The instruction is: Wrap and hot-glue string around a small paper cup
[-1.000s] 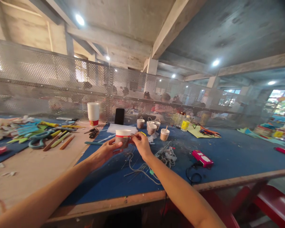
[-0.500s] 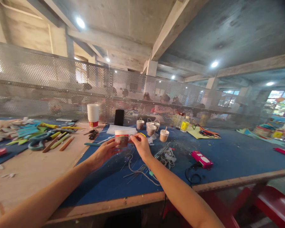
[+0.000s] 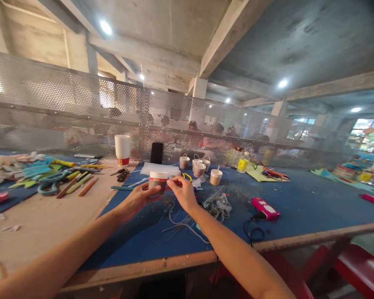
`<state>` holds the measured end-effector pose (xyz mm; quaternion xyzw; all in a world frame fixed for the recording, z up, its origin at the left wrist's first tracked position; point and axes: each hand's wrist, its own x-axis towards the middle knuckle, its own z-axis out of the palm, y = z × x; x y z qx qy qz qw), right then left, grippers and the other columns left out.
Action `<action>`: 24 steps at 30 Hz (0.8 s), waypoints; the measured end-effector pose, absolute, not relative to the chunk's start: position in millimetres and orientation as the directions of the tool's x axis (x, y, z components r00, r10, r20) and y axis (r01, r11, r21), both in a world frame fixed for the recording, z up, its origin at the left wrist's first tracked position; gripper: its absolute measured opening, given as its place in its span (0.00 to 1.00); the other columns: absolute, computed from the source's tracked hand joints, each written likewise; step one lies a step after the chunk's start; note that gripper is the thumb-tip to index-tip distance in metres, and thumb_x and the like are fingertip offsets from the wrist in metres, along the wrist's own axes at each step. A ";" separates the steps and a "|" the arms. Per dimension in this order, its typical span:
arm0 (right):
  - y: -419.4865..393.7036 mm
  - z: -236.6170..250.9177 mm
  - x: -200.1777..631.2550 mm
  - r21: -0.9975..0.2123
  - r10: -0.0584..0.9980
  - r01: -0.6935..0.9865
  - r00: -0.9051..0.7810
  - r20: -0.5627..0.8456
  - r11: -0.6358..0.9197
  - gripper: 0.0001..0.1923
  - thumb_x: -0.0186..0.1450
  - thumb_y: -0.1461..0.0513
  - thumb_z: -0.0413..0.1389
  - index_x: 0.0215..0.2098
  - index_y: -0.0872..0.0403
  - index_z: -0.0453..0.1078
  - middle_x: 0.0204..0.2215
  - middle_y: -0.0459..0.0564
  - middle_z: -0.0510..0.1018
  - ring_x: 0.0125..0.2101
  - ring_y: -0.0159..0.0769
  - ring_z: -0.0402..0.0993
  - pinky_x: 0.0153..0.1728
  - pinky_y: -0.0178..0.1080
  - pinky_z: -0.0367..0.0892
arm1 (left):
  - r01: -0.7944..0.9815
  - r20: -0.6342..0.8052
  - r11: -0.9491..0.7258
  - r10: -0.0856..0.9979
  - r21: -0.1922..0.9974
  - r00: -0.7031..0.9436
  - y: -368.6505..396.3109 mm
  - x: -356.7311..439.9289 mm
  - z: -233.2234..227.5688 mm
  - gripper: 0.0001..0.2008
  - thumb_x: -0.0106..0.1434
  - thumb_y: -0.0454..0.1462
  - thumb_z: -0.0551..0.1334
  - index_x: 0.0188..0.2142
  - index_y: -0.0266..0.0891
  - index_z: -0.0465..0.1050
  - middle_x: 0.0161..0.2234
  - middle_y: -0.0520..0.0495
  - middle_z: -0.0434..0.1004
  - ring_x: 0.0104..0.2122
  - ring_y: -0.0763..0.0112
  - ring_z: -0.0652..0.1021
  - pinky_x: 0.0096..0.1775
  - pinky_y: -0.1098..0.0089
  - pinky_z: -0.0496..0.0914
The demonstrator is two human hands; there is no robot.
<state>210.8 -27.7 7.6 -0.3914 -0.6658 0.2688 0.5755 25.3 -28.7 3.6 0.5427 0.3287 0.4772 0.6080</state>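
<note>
A cup sits between both hands, above the table. Small cups stand behind it, a cup stack behind-left, scissors far left, wires right.

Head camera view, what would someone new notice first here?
Most likely the two hands at centre: the left hand holds a small paper cup above the blue table, and the right hand pinches at its rim. Next, the pink tool lying to the right with its black cord, and the stack of white cups standing further back on the left before the perforated metal screen.
</note>
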 end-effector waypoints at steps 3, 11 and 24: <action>-29.0 9.1 211.5 -0.809 0.835 0.229 -0.030 0.550 0.541 0.11 0.64 0.53 0.57 0.30 0.51 0.72 0.28 0.46 0.80 0.31 0.38 0.79 0.38 0.37 0.72 | -0.229 0.129 -0.052 0.933 0.972 0.337 -29.8 24.4 5.2 0.26 0.54 0.44 0.74 0.52 0.38 0.79 0.52 0.34 0.81 0.54 0.48 0.78 0.54 0.57 0.71; -28.7 9.4 212.4 -0.807 0.832 0.229 -0.030 0.553 0.545 0.10 0.64 0.55 0.57 0.28 0.51 0.71 0.27 0.45 0.79 0.30 0.37 0.78 0.37 0.37 0.71 | -0.245 0.135 -0.049 0.928 0.968 0.348 -33.4 26.6 8.1 0.25 0.55 0.42 0.73 0.51 0.36 0.80 0.52 0.33 0.82 0.55 0.48 0.78 0.53 0.58 0.71; -20.7 4.1 213.6 -0.838 0.855 0.182 -0.031 0.518 0.514 0.11 0.63 0.54 0.58 0.28 0.51 0.71 0.27 0.46 0.80 0.31 0.39 0.79 0.38 0.38 0.72 | -0.260 0.114 -0.024 0.934 0.965 0.339 -29.8 26.6 2.5 0.26 0.54 0.44 0.74 0.51 0.36 0.80 0.52 0.33 0.82 0.54 0.47 0.79 0.53 0.58 0.72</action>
